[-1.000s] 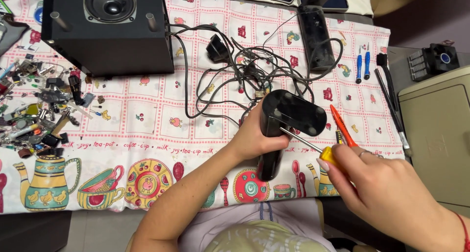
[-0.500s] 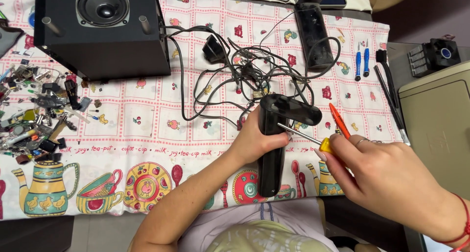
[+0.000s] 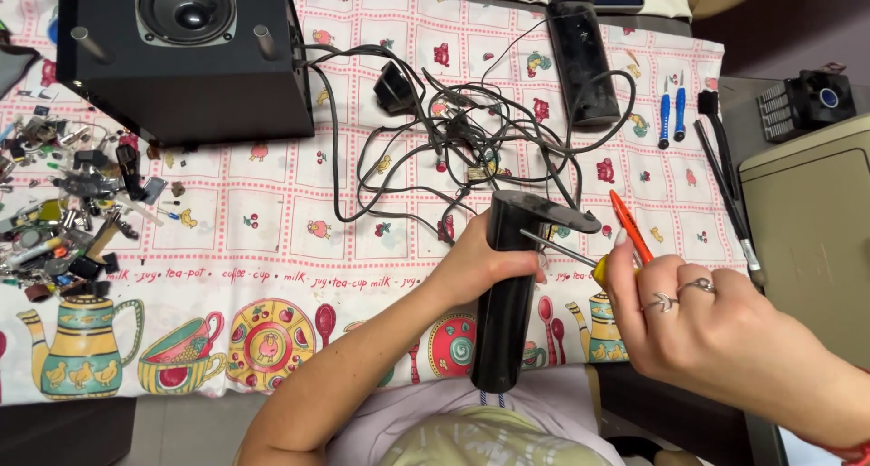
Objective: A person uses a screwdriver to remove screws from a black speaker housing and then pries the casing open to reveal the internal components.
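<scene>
A black speaker [image 3: 507, 294] is being gripped upright at the table's near edge by the left hand [image 3: 480, 262]. A screwdriver [image 3: 566, 250] is being pinched in the closed right hand [image 3: 698, 326], its tip touching the speaker. Cables [image 3: 435, 149] are lying just behind; open cloth [image 3: 272, 240] is lying leftward.

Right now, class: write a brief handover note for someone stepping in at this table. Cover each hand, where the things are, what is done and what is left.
Left hand: grips the long black speaker casing, which stands on end at the table edge.
Right hand: holds a yellow-handled screwdriver, tip at the casing's upper end.
Nearby: tangled cables, big speaker box.
Done: casing steadied.
Left: work at the casing's top; progress cannot be told.
</scene>
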